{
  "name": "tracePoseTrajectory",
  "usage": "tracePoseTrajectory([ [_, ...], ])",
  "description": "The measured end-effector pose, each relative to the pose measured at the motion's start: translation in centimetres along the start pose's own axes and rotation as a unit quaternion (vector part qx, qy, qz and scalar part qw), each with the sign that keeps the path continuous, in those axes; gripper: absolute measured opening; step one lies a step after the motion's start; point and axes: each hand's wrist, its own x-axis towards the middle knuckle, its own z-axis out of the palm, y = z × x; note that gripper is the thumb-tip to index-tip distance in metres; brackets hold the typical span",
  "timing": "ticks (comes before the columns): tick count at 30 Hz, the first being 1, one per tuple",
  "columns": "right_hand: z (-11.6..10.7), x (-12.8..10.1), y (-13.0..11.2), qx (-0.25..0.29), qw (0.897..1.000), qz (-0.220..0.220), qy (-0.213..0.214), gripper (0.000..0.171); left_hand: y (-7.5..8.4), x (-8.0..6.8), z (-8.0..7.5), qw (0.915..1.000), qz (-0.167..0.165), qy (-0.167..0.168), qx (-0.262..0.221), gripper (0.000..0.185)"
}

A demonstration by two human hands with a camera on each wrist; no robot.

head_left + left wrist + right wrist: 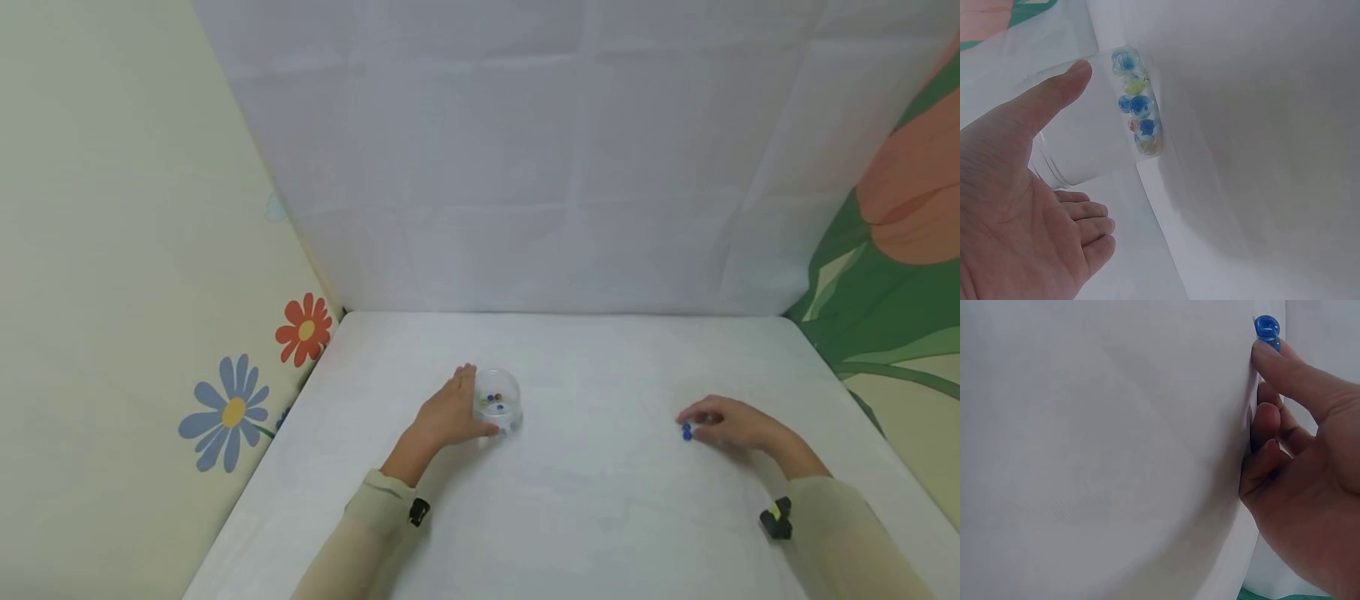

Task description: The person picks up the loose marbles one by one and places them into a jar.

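Note:
On the white table, a clear jar [508, 382] stands upright, several small blue, green-yellow and reddish marbles [1141, 106] lying along its bottom. My left hand [448, 414] holds the jar from its left side, thumb [1063, 87] along the near wall and the other fingers round the far side. Well to the right, my right hand [731, 423] is low over the cloth, thumb and index finger pinching a blue marble [687, 436]. Another blue marble [1267, 326] sits right against it, just past the thumb tip. The other right fingers curl against the cloth.
A white cloth [600, 508] covers the table, and a creased white sheet [480, 167] hangs behind its back edge. Walls with painted flowers [233, 412] flank the table on both sides. Each wrist wears a small black device [777, 518].

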Motion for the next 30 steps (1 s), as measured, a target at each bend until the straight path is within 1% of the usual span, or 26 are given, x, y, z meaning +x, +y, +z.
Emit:
tracePoseTrajectory([
  [5,0.0,0.1,-0.1,0.0,1.0,0.007,0.007,0.027,0.0,0.0,-0.1,1.0,0.002,0.005,-0.001,0.117],
  [12,0.0,0.1,-0.2,0.006,1.0,0.014,0.003,0.026,0.1,-0.1,-0.3,1.0,0.001,0.003,-0.003,0.117],
  [18,0.0,0.1,0.0,0.017,1.0,0.004,0.004,0.023,0.1,-0.1,-0.3,1.0,-0.003,-0.002,-0.002,0.118],
  [21,-0.1,-0.2,0.0,0.021,1.0,-0.003,0.011,0.022,0.1,-0.1,-0.2,1.0,-0.002,-0.001,-0.002,0.118],
  [24,-0.2,-0.4,-0.5,0.026,0.999,-0.012,0.019,0.022,0.1,-0.1,-0.2,1.0,-0.002,-0.002,-0.004,0.117],
  [26,-0.3,-0.6,-1.0,0.036,0.999,-0.014,0.027,0.022,0.1,-0.1,-0.2,1.0,-0.001,-0.002,-0.007,0.117],
  [30,-0.6,-0.9,-2.3,0.057,0.997,-0.032,0.041,0.025,0.1,-0.1,-0.3,1.0,-0.002,-0.003,-0.009,0.117],
])
